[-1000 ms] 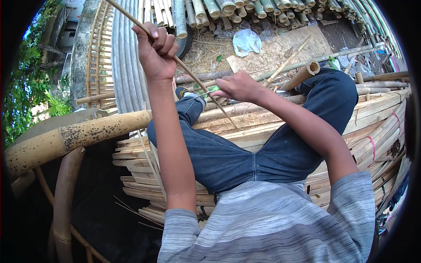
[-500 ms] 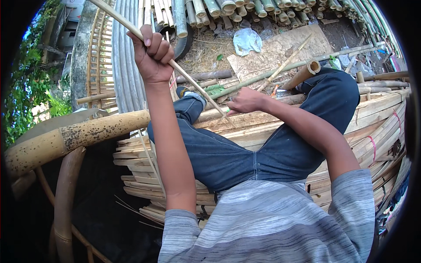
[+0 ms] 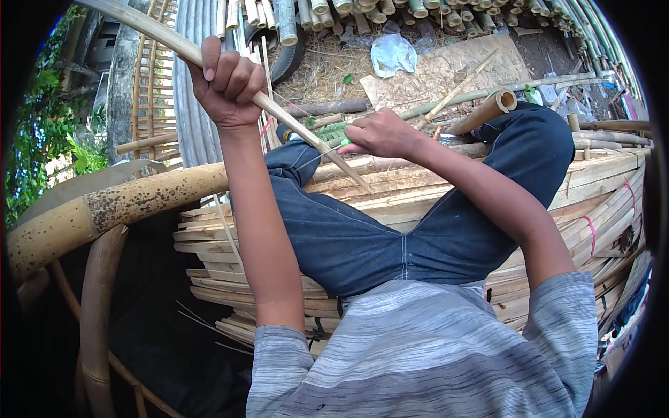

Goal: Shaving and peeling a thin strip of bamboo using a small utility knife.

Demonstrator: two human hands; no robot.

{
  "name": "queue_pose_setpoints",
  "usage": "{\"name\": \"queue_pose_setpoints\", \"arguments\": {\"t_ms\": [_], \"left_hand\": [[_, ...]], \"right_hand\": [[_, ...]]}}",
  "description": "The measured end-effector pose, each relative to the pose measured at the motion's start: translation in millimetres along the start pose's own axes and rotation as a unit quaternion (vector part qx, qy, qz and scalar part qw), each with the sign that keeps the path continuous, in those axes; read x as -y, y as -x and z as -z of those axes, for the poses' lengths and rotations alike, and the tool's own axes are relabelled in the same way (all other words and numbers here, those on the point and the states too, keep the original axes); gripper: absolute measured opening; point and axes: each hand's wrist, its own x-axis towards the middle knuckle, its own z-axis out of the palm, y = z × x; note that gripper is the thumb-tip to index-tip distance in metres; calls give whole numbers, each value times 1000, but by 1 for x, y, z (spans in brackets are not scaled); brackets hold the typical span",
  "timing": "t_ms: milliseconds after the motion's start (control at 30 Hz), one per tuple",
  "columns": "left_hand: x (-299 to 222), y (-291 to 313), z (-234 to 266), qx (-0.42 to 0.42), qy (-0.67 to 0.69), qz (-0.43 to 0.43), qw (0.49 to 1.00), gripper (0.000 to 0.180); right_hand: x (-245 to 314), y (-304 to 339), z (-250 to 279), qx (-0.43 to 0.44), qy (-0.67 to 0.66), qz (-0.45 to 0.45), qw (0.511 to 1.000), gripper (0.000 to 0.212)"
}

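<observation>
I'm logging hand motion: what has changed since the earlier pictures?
The right hand pulled toward the body, then returned forward; the left hand shifted slightly left, and the wooden strip now shows a broader, paler face. Both hands kept their hold: strip left, green-handled tool right.

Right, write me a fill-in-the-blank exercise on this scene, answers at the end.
1. The long pale strip is gripped in the person's ____ hand.
2. The other hand holds a tool whose handle is bright ____.
3. The person's trousers are dark ____.
4. The pink string around the slats lies toward the picture's ____ edge.

Missing words: left; green; blue; right.
</observation>
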Motion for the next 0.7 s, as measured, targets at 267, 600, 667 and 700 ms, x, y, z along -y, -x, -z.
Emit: {"name": "queue_pose_setpoints", "arguments": {"t_ms": [267, 600, 667, 700], "left_hand": [[7, -9, 0, 14, 21, 10, 1000, 36], [6, -12, 9, 3, 6, 24, 1000, 35], [-1, -5, 7, -1, 22, 8, 1000, 35], [0, -3, 6, -13, 17, -10, 1000, 35]], "right_hand": [[5, 2, 0, -9, -15, -26, 1000, 48], [-7, 13, -10, 35, 7, -48, 998, 51], [-4, -2, -1, 36, 12, -21, 999, 52], [-1, -1, 0, 37, 11, -25, 999, 52]]}}
